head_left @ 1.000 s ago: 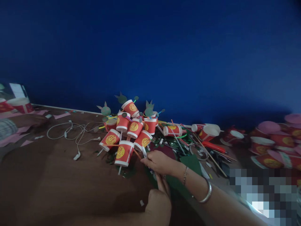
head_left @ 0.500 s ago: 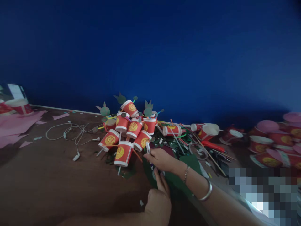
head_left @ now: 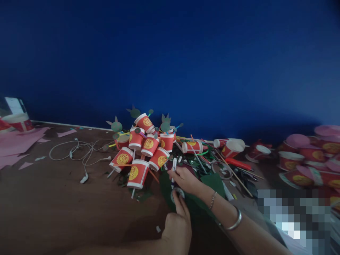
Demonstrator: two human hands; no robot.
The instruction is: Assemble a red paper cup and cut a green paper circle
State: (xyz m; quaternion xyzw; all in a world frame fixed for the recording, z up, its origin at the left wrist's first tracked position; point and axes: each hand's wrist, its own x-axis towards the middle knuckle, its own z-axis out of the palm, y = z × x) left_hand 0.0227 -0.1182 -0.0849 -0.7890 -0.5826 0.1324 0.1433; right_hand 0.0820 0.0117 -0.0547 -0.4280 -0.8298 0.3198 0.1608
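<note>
My right hand [head_left: 183, 179] pinches a white marker [head_left: 174, 170] with a dark band, held nearly upright. Its lower end is at the far edge of a small pale round disc [head_left: 181, 192], whose exact kind I cannot make out. Two outstretched fingers of my left hand [head_left: 178, 219] press on the disc from the near side, and the other fingers are curled or hidden. Beneath lies dark green paper [head_left: 166, 184]. Just beyond to the left is a pile of red paper cups [head_left: 138, 173] with straws and green animal-head cutouts [head_left: 116, 126].
White earphones [head_left: 84, 178] lie left on the brown table [head_left: 53, 212]. Pink paper [head_left: 21, 141] is at far left. Green scraps, sticks and a red-handled tool [head_left: 237, 163] lie to the right, with more cups [head_left: 290, 161] beyond. A blue wall [head_left: 170, 63] stands behind.
The marker has swung from leaning left to nearly upright, its top moving right, around the disc's far edge. More of the disc shows. My left hand stays pressed on it; the view has shifted slightly.
</note>
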